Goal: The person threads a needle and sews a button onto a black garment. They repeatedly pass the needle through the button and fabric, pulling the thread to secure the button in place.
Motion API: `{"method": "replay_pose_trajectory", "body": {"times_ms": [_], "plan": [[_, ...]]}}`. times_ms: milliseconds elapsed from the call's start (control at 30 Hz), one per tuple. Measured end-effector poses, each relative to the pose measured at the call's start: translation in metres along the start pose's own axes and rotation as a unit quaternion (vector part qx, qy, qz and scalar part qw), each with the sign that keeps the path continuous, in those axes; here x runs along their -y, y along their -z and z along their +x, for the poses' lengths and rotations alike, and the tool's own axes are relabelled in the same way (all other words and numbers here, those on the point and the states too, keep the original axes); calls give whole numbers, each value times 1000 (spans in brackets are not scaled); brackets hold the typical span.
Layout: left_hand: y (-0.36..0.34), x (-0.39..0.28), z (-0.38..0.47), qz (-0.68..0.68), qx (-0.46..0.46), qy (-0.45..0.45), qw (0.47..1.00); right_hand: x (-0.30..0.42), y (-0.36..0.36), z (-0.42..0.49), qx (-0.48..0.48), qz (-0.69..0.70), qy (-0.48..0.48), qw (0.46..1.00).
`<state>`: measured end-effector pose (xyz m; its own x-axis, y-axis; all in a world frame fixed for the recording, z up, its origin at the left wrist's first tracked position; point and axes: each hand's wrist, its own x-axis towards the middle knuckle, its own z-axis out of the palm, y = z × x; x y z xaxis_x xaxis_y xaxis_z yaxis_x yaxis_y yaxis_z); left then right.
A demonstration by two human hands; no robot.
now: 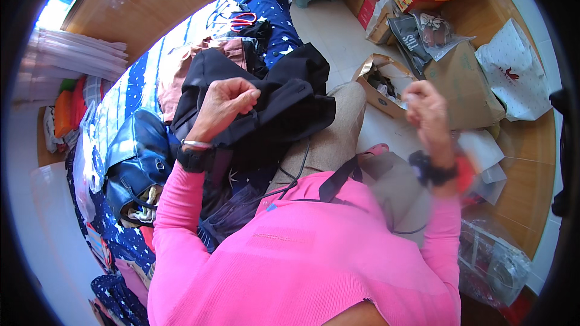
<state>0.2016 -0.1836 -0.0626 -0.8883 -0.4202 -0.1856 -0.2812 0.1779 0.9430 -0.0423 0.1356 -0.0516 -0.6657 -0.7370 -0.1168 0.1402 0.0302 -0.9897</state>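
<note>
A black cloth garment point(272, 99) lies bunched over my lap and the edge of the bed. Just above it is my left hand point(229, 102), thumb and forefinger pinched together; anything between them is too small to make out. My right hand point(426, 106) is raised out to the right, away from the garment, its fingers curled and blurred by motion. Whether it holds something fine cannot be seen. Red-handled scissors point(243, 21) rest on the bed past the garment, near a pinkish-brown garment point(174, 83).
A dark blue leather bag point(136, 163) sits left on the star-patterned bedding point(283, 31). On the floor to the right are an open paper bag point(380, 93), a cardboard box point(462, 86) and a white bag point(514, 72). Black cords point(297, 176) cross my lap.
</note>
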Motion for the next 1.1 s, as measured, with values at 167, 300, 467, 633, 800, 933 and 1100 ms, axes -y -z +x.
{"method": "replay_pose_trajectory", "body": {"times_ms": [167,300,467,633,800,933,1100], "plan": [[-12,4,19,28,48,25,998,-58,-45,24,21,-114,-51,992],[-33,16,-1,325,-47,-124,936,-92,-66,33,59,-207,-102,971],[-37,39,-15,444,-97,-172,874,-119,-87,39,78,-319,-46,943],[-16,41,-18,376,-126,-148,906,-112,-93,41,54,-235,-24,970],[-3,5,-25,275,-181,-188,925,-52,-76,19,42,-217,12,975],[3,-40,-42,300,-224,-331,867,1,-54,-21,26,-205,36,978],[4,-92,-64,294,-236,-440,815,51,-26,-78,72,-297,158,939]]}}
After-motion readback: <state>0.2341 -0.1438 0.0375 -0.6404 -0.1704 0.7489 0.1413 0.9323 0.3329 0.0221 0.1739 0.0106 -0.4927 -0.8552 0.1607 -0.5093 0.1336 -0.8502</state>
